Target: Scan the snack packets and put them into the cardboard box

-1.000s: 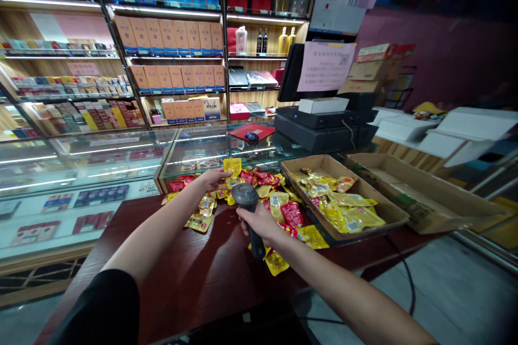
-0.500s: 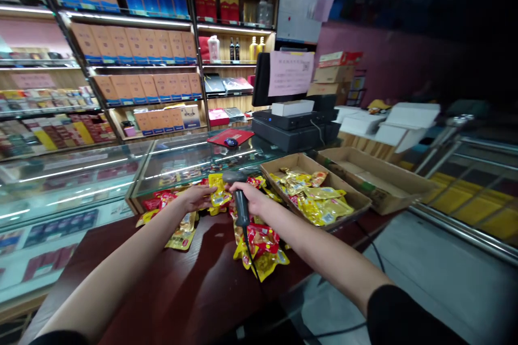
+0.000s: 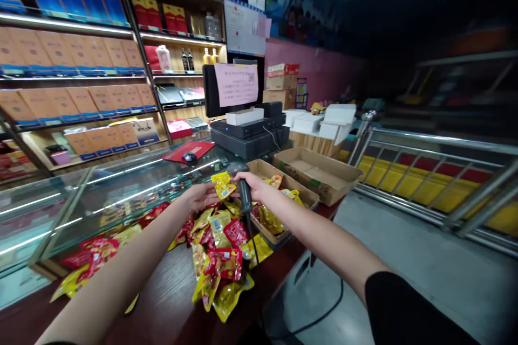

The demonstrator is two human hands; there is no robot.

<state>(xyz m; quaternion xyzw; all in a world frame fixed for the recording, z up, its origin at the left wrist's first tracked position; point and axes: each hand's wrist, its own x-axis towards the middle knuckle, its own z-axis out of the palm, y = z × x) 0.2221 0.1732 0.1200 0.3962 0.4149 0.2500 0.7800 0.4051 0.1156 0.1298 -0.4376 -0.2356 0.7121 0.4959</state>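
My left hand [image 3: 199, 198] holds a small yellow snack packet [image 3: 223, 186] by its edge, palm turned inward. Closed round the handle of a black barcode scanner [image 3: 245, 195] is my right hand [image 3: 254, 187]. The scanner's head is right beside the packet, and its cable [image 3: 254, 242] hangs down over the counter. Beneath both hands lies a heap of red and yellow snack packets [image 3: 220, 264]. More packets [image 3: 97, 256] lie to the left, partly hidden by my left forearm. A cardboard tray [image 3: 309, 198] with yellow packets stands partly behind my right hand.
A second cardboard tray [image 3: 340, 186] stands farther right. Behind are a monitor with a pink sheet [image 3: 238, 84], a cash drawer [image 3: 243, 143] and a mouse [image 3: 189, 158] on a red mat. A glass display case [image 3: 121, 183] runs left; a metal railing [image 3: 429, 153] stands right.
The view has turned right, so shelves and monitor sit farther left. Both hands, still with packet and scanner, are now closer to the filled tray. The packet is tilted differently.
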